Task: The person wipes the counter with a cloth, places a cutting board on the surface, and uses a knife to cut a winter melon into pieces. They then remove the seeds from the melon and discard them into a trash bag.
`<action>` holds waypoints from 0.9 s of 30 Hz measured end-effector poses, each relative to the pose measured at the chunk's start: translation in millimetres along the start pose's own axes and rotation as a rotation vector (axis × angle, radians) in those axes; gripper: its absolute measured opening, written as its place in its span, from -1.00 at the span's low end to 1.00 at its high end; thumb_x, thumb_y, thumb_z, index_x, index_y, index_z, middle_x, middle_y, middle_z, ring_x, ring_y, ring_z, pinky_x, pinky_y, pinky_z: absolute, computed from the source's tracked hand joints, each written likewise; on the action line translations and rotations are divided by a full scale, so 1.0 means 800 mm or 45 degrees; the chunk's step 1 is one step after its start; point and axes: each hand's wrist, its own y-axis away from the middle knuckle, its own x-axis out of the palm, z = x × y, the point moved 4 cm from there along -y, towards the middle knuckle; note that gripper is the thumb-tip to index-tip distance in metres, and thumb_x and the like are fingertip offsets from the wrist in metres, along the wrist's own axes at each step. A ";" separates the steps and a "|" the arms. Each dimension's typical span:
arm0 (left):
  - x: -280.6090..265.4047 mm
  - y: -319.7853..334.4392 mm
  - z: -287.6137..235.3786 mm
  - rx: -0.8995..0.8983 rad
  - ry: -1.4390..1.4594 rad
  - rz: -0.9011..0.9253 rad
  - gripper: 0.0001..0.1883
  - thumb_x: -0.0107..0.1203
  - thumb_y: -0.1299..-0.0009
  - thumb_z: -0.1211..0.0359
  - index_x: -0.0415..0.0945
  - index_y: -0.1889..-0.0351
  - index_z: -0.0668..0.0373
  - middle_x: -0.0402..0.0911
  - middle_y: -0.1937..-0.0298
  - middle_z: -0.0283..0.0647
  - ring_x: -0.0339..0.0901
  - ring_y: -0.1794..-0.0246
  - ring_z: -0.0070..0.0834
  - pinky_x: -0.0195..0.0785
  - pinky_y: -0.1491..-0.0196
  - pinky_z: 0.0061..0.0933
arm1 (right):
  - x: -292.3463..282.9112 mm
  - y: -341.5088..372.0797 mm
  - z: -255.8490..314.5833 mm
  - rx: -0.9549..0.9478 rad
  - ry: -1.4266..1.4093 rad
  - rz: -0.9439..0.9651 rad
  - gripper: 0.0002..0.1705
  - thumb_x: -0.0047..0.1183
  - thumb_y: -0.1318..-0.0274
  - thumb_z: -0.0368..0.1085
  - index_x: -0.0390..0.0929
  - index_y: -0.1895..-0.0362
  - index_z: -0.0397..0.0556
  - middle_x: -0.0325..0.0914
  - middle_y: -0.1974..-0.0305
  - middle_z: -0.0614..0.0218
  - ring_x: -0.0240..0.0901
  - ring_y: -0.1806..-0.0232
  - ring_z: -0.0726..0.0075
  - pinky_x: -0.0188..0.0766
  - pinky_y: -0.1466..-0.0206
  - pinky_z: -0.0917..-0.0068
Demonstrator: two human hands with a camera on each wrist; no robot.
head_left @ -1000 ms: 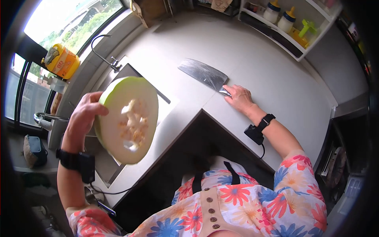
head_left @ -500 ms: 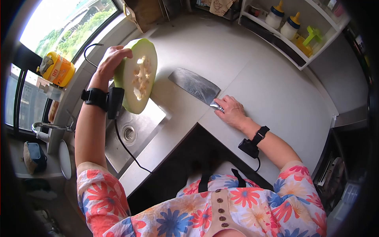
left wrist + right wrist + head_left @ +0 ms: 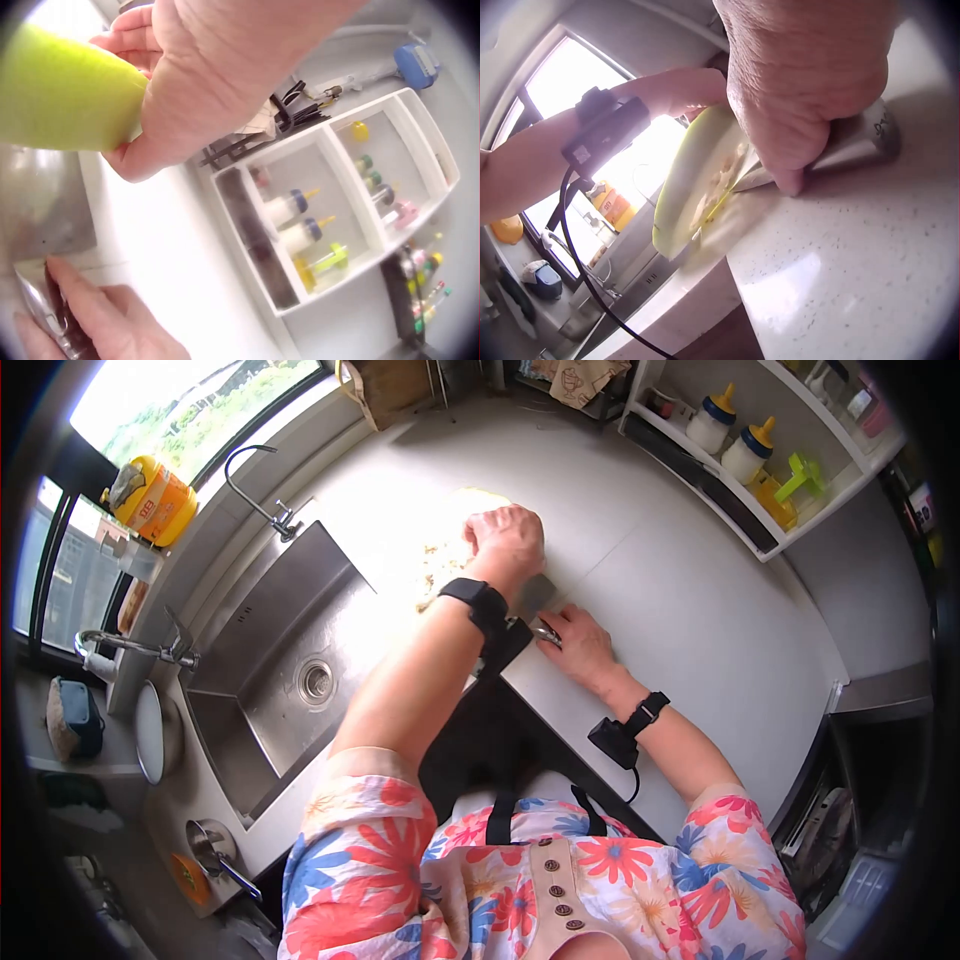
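My left hand [image 3: 508, 545] grips a cut winter melon [image 3: 697, 184] by its green rind, thumb and fingers on opposite sides. The melon's pale cut face and seeds show in the right wrist view, tilted beside the cleaver. In the head view the melon is washed out by glare and partly hidden by my left hand. My right hand [image 3: 582, 645] holds the handle of a cleaver [image 3: 52, 202] low at the counter. The cleaver's broad grey blade reaches under the melon's edge in the left wrist view.
To the left is a steel sink [image 3: 300, 670] with a thin curved tap [image 3: 285, 520]. A yellow jug [image 3: 160, 505] stands by the window. At the right back a white shelf [image 3: 770, 545] holds capped bottles [image 3: 710, 425]. A small pot [image 3: 210, 845] sits at lower left.
My left hand has carried the melon rightward from beside and over the sink to the counter by the cleaver. My right hand stays on the cleaver's handle.
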 end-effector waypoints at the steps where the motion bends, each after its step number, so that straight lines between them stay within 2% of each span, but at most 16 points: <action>1: 0.009 0.000 -0.008 0.002 -0.038 0.002 -0.68 0.24 -0.02 0.24 0.63 0.23 0.09 0.65 0.25 -0.22 0.63 0.27 -0.27 0.43 0.36 -0.07 | 0.001 -0.001 0.000 -0.010 -0.009 -0.028 -0.61 0.15 0.05 -0.13 0.54 0.05 0.15 0.44 0.20 0.25 0.42 0.11 0.07 0.44 0.07 0.18; 2: 0.017 -0.001 -0.016 0.005 -0.075 0.005 -0.72 0.21 -0.04 0.33 0.63 0.25 0.08 0.65 0.27 -0.25 0.62 0.36 -0.22 0.39 0.42 -0.07 | 0.004 -0.001 0.000 -0.027 -0.001 -0.012 -0.61 0.15 0.05 -0.13 0.54 0.05 0.15 0.44 0.20 0.25 0.42 0.11 0.07 0.44 0.07 0.18; 4: 0.042 -0.007 -0.027 0.017 -0.109 0.030 -0.71 0.20 -0.06 0.33 0.61 0.22 0.12 0.63 0.28 -0.20 0.60 0.39 -0.14 0.34 0.43 -0.05 | 0.005 -0.001 -0.002 -0.029 -0.015 -0.057 -0.60 0.17 0.05 -0.14 0.52 0.04 0.15 0.44 0.19 0.22 0.41 0.10 0.05 0.43 0.07 0.17; 6: 0.058 -0.011 -0.033 0.002 -0.265 -0.100 -0.72 0.18 -0.04 0.32 0.61 0.25 0.12 0.62 0.28 -0.24 0.60 0.39 -0.26 0.28 0.54 -0.04 | 0.007 -0.001 -0.003 -0.047 0.001 -0.036 -0.58 0.18 0.06 -0.15 0.51 0.04 0.15 0.43 0.18 0.21 0.40 0.10 0.03 0.42 0.06 0.16; 7: 0.065 -0.013 -0.034 0.013 -0.234 -0.087 -0.66 0.17 -0.07 0.32 0.56 0.16 0.19 0.60 0.27 -0.25 0.58 0.39 -0.28 0.27 0.53 -0.05 | 0.007 -0.003 -0.004 -0.049 0.007 -0.032 -0.57 0.19 0.07 -0.16 0.49 0.03 0.15 0.43 0.17 0.20 0.40 0.09 0.02 0.41 0.06 0.15; 8: 0.071 -0.014 -0.035 0.002 -0.220 -0.084 -0.66 0.17 -0.07 0.32 0.56 0.16 0.19 0.60 0.27 -0.25 0.58 0.39 -0.28 0.27 0.53 -0.05 | 0.006 -0.002 -0.003 -0.059 0.015 -0.020 -0.57 0.19 0.07 -0.16 0.49 0.03 0.15 0.43 0.17 0.20 0.40 0.09 0.02 0.41 0.06 0.15; 10: 0.072 -0.012 -0.031 -0.078 -0.232 -0.192 -0.60 0.14 -0.12 0.32 0.49 0.07 0.27 0.59 0.27 -0.20 0.58 0.34 -0.27 0.27 0.50 -0.04 | 0.003 -0.003 -0.001 0.013 -0.003 0.034 -0.54 0.20 0.08 -0.17 0.46 0.01 0.12 0.42 0.16 0.18 0.39 0.08 0.01 0.40 0.04 0.15; 11: 0.075 -0.013 -0.027 -0.040 -0.129 -0.168 -0.58 0.10 -0.17 0.31 0.43 0.02 0.32 0.58 0.25 -0.16 0.58 0.27 -0.26 0.29 0.39 -0.03 | 0.005 -0.002 -0.001 0.006 0.000 0.045 -0.54 0.20 0.08 -0.17 0.46 0.01 0.12 0.42 0.16 0.18 0.39 0.08 0.01 0.40 0.04 0.15; 12: 0.076 -0.011 -0.025 -0.048 -0.121 -0.166 -0.58 0.10 -0.17 0.31 0.43 0.02 0.32 0.58 0.25 -0.16 0.58 0.27 -0.26 0.29 0.39 -0.03 | 0.006 -0.002 -0.004 0.012 0.004 0.044 -0.53 0.21 0.09 -0.17 0.46 0.02 0.09 0.42 0.16 0.18 0.39 0.08 0.01 0.39 0.04 0.15; 14: 0.071 -0.003 -0.025 0.016 -0.013 -0.297 -0.60 0.08 -0.20 0.30 0.44 0.03 0.30 0.58 0.20 -0.13 0.57 0.20 -0.26 0.28 0.26 0.03 | 0.006 -0.002 -0.005 0.009 0.006 0.048 -0.53 0.21 0.10 -0.17 0.46 0.02 0.07 0.42 0.16 0.18 0.39 0.08 0.01 0.39 0.03 0.14; 15: 0.061 0.013 -0.024 -0.012 0.033 -0.332 -0.62 0.09 -0.20 0.27 0.44 0.06 0.29 0.56 0.17 -0.11 0.55 0.13 -0.23 0.24 0.10 0.03 | 0.004 -0.001 -0.003 0.005 0.003 0.052 -0.53 0.20 0.10 -0.18 0.46 0.03 0.04 0.42 0.17 0.18 0.38 0.08 0.00 0.38 0.03 0.13; 16: 0.059 0.029 -0.020 -0.021 0.033 -0.330 -0.62 0.09 -0.20 0.27 0.44 0.06 0.29 0.56 0.17 -0.11 0.55 0.13 -0.23 0.24 0.10 0.03 | 0.002 0.000 -0.001 0.001 -0.001 0.052 -0.53 0.20 0.10 -0.19 0.47 0.03 0.02 0.43 0.18 0.18 0.38 0.08 0.00 0.38 0.02 0.13; 18: 0.051 0.069 -0.013 0.180 0.194 -0.572 -0.63 0.12 -0.18 0.27 0.44 0.12 0.30 0.55 0.20 -0.09 0.52 0.11 -0.19 0.21 0.01 -0.03 | -0.005 0.002 0.000 0.018 -0.019 0.086 -0.55 0.19 0.10 -0.21 0.48 0.04 0.00 0.44 0.18 0.16 0.39 0.09 0.00 0.38 0.01 0.14; 19: 0.055 0.090 -0.004 0.212 0.347 -0.581 -0.62 0.19 -0.13 0.26 0.43 0.16 0.28 0.54 0.22 -0.06 0.49 0.09 -0.17 0.20 -0.01 -0.10 | -0.008 0.003 -0.002 0.039 -0.034 0.114 -0.56 0.18 0.09 -0.23 0.50 0.05 -0.02 0.46 0.18 0.15 0.39 0.09 -0.01 0.38 0.00 0.15; 24: 0.079 0.207 0.074 0.160 0.478 -0.475 -0.59 0.26 -0.07 0.25 0.44 0.16 0.22 0.53 0.27 -0.14 0.50 0.15 -0.25 0.21 0.07 -0.15 | -0.038 0.031 -0.008 -0.076 -0.073 -0.101 -0.60 0.14 0.09 -0.32 0.54 0.07 -0.11 0.49 0.10 0.11 0.43 0.10 0.05 0.39 -0.01 0.28; 27: 0.097 0.293 0.155 0.027 0.549 -0.487 -0.56 0.24 -0.11 0.26 0.46 0.06 0.22 0.53 0.28 -0.16 0.50 0.17 -0.27 0.23 0.06 -0.22 | -0.058 0.057 0.030 -0.057 -0.192 -0.065 -0.64 0.10 0.05 -0.42 0.52 0.06 -0.15 0.49 0.13 0.18 0.45 0.25 0.24 0.42 0.11 0.40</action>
